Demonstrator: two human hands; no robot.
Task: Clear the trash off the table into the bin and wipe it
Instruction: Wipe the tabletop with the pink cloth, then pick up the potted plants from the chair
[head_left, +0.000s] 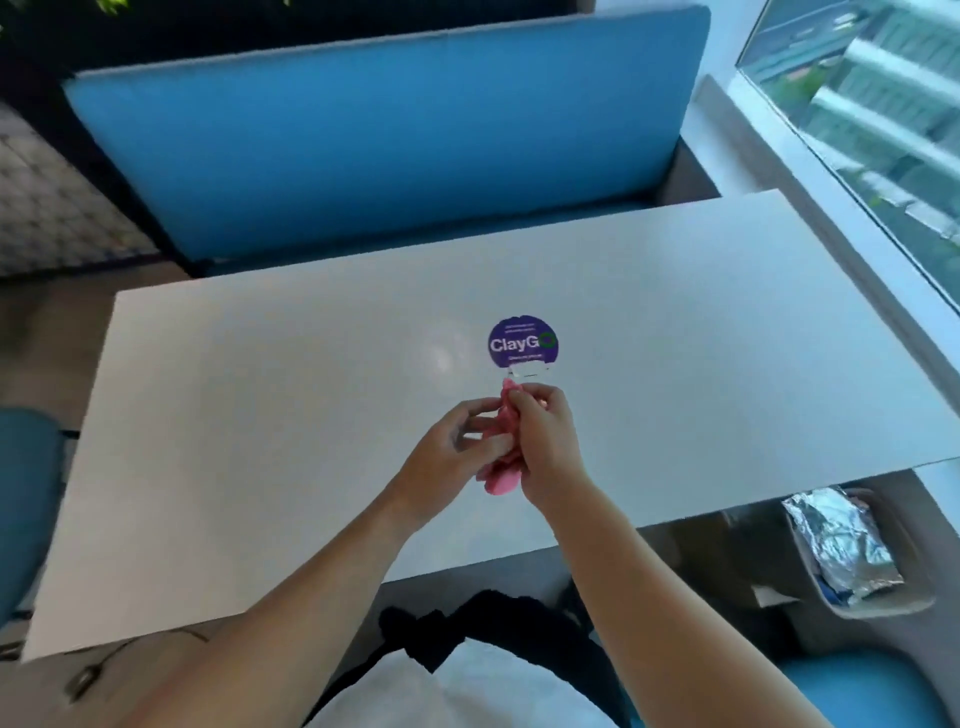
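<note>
Both my hands hold a bunched pink cloth (500, 475) just above the middle of the white table (260, 415). My right hand (545, 441) grips the cloth from the right, its fingers curled round the top. My left hand (452, 452) pinches it from the left. The cloth's lower end hangs below my hands. A grey bin (904, 597) stands on the floor at the table's right near corner, holding crumpled silver foil (841, 545).
A round purple sticker (523, 340) is stuck flat on the table just beyond my hands. A blue bench (374, 145) runs along the far side. Blue seats stand at near left (26, 493) and near right (857, 691). A window (883, 130) lines the right.
</note>
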